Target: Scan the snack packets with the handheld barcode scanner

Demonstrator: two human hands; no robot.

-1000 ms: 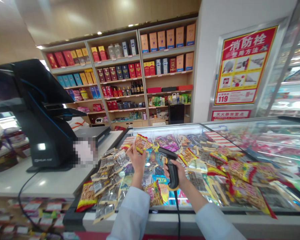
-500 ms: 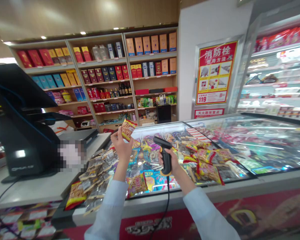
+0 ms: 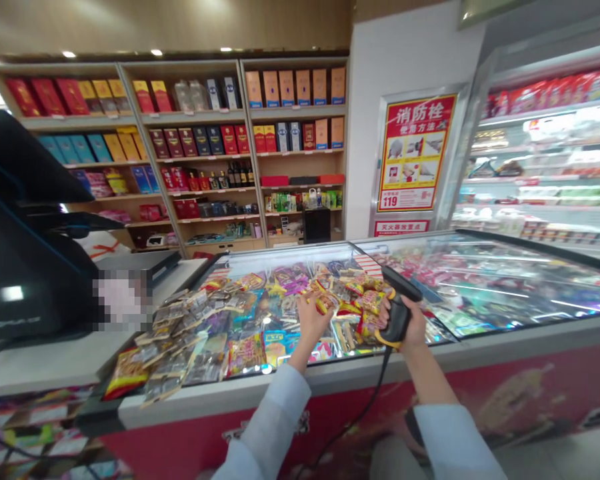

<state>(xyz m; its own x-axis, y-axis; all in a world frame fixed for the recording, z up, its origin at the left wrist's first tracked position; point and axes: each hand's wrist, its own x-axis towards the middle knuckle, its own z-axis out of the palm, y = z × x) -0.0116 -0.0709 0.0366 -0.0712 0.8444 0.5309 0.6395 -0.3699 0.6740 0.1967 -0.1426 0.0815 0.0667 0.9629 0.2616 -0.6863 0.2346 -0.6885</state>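
Observation:
My right hand is wrapped round the grip of a black handheld barcode scanner, its cable hanging down past the freezer's front. At the middle of the glass top, the fingers of my left hand are closed on a small red-and-yellow snack packet. Right of that packet lies a pile of similar packets, partly behind my right hand and the scanner. Another packet rests near the front edge. Clear packs with wooden sticks are heaped at the left.
The chest freezer spans the front, with coloured goods under its glass. On the left counter stands a black checkout terminal. Shelves of boxes line the back wall. A lit fridge stands at right.
My left hand has come down and to the right with the snack packet, from above the glass to beside the pile. The scanner has moved right. The view has shifted right.

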